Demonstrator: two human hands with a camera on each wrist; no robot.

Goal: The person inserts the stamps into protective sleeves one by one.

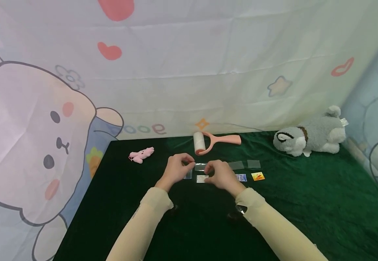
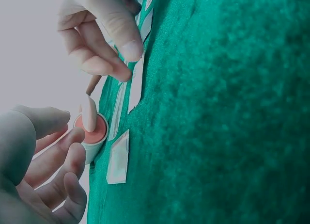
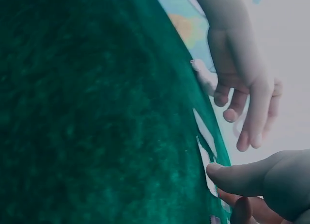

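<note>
A white card [image 1: 202, 178] lies flat on the green cloth, its right end overlapped by my right hand [image 1: 223, 176]. The right thumb tip is right at the card's edge in both wrist views, with the fingers bent and apart from it. My left hand [image 1: 176, 168] hovers with loosely bent fingers and nothing between them in the left wrist view. Under it lies a clear sleeve [image 1: 188, 175], partly hidden. Another clear sleeve [image 1: 200, 166] lies just behind the white card, between both hands.
Right of the hands lie a blue card [image 1: 241, 177] and a yellow-orange card [image 1: 258, 176], with clear sleeves [image 1: 253, 164] behind them. Farther back are a lint roller [image 1: 199, 143] with a pink handle and a pink plush toy [image 1: 142, 154]. A grey plush dog [image 1: 313, 134] lies at the back right.
</note>
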